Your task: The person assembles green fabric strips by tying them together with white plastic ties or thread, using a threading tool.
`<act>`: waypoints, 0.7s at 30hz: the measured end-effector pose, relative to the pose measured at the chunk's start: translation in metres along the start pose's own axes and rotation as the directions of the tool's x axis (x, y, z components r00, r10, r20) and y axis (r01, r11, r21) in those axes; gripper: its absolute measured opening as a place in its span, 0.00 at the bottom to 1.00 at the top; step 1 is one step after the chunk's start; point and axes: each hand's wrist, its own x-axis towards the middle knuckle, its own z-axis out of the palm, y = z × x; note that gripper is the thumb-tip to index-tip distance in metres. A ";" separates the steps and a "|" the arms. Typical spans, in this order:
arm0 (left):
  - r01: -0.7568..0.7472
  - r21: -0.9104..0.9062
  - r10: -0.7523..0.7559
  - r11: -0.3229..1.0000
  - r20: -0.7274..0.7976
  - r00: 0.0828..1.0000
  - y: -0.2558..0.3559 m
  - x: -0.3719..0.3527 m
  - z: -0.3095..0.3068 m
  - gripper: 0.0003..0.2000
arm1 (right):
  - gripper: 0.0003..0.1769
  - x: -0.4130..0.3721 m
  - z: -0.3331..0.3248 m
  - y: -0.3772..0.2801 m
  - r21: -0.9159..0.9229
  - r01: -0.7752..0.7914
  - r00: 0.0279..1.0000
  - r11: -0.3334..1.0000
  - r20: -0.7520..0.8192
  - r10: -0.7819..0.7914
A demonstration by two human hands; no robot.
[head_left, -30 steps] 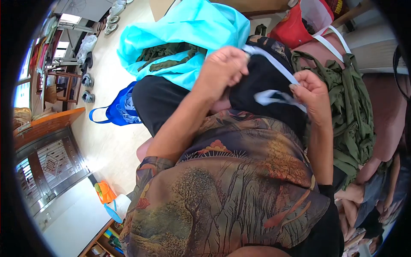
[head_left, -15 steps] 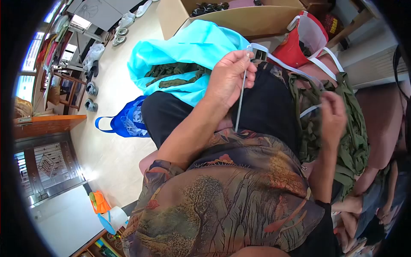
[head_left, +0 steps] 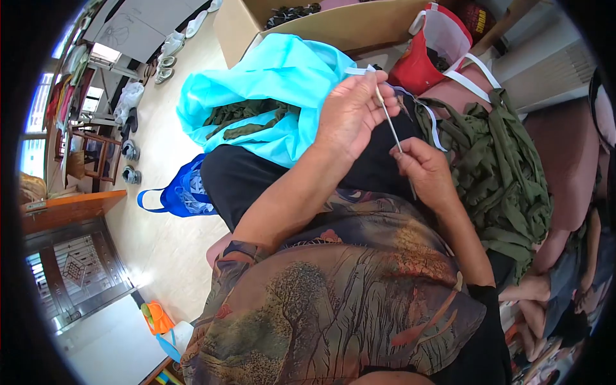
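My left hand (head_left: 346,119) is raised over my lap, its thumb and fingertips pinched on a flat white elastic band (head_left: 357,70). A thin metal rod (head_left: 391,122) with a pale upper end slants down from those fingertips. Lower on the rod, my right hand (head_left: 428,172) grips it between thumb and fingers. Dark green fabric (head_left: 500,173) lies in a heap beside my right hand, with a white strip along its near side. To the left of my knees, a turquoise bag (head_left: 276,67) holds more dark green fabric (head_left: 247,115).
Beyond the turquoise bag stands a cardboard box (head_left: 359,29). A red bag with white straps (head_left: 410,67) is at the upper right, and a blue bag (head_left: 183,189) lies on the floor at left. Another person's legs (head_left: 532,308) show at the lower right.
My right hand has moved left from beside the green fabric and closed on the rod. The rod's lower end has swung right. My left hand still pinches the band.
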 end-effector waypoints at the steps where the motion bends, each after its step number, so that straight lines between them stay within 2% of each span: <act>1: 0.005 0.001 -0.005 1.000 -0.012 1.000 0.001 0.000 0.002 0.13 | 0.04 -0.003 -0.004 -0.002 -0.059 0.025 0.999 0.998 -0.024 -0.026; 5: 0.101 -0.016 -0.101 0.995 0.015 0.995 -0.013 -0.003 -0.009 0.13 | 0.06 -0.025 -0.023 -0.004 -0.198 -0.025 0.997 0.980 0.069 0.039; 8: 0.201 0.022 -0.201 0.979 -0.007 0.980 -0.035 -0.016 -0.026 0.10 | 0.05 -0.048 -0.035 0.008 -0.246 0.054 0.991 0.968 0.134 -0.021; 10: 0.270 0.040 -0.271 0.962 0.013 0.963 -0.046 -0.022 -0.034 0.10 | 0.06 -0.062 -0.038 0.020 -0.256 0.028 0.991 0.966 0.135 0.007; 11: 0.287 0.045 -0.287 0.957 -0.007 0.958 -0.050 -0.022 -0.033 0.10 | 0.07 -0.070 -0.040 0.024 -0.271 0.024 0.991 0.962 0.134 0.013; 12: 0.247 0.093 -0.252 0.964 0.048 0.966 -0.047 -0.019 -0.030 0.10 | 0.08 -0.078 -0.043 0.028 -0.285 0.017 0.990 0.958 0.136 0.023; 13: 0.207 0.136 -0.221 0.969 0.099 0.970 -0.039 -0.013 -0.029 0.10 | 0.09 -0.087 -0.046 0.031 -0.247 -0.014 0.999 0.969 0.026 0.021; 14: 0.164 0.177 -0.191 0.970 0.150 0.970 -0.028 -0.006 -0.029 0.10 | 0.08 -0.095 -0.054 0.040 -0.143 -0.099 0.992 0.985 -0.086 0.087; 16: 0.008 0.293 -0.113 0.956 0.342 0.933 0.004 0.015 -0.036 0.11 | 0.07 -0.113 -0.078 0.060 -0.260 -0.177 0.931 0.949 -0.358 0.076; 18: 0.028 0.157 -0.078 0.987 0.326 0.942 0.036 0.028 -0.034 0.12 | 0.06 -0.138 -0.105 0.071 -0.341 -0.247 0.884 0.907 -0.462 0.067; 20: -0.021 0.351 -0.107 0.936 0.341 0.934 0.060 0.025 -0.018 0.12 | 0.06 -0.165 -0.124 0.069 -0.347 -0.436 0.850 0.830 -0.462 0.253; 21: -0.057 0.497 -0.144 0.866 0.358 0.923 0.063 0.019 -0.011 0.12 | 0.07 -0.180 -0.128 0.085 -0.424 -0.379 0.868 0.823 -0.471 0.157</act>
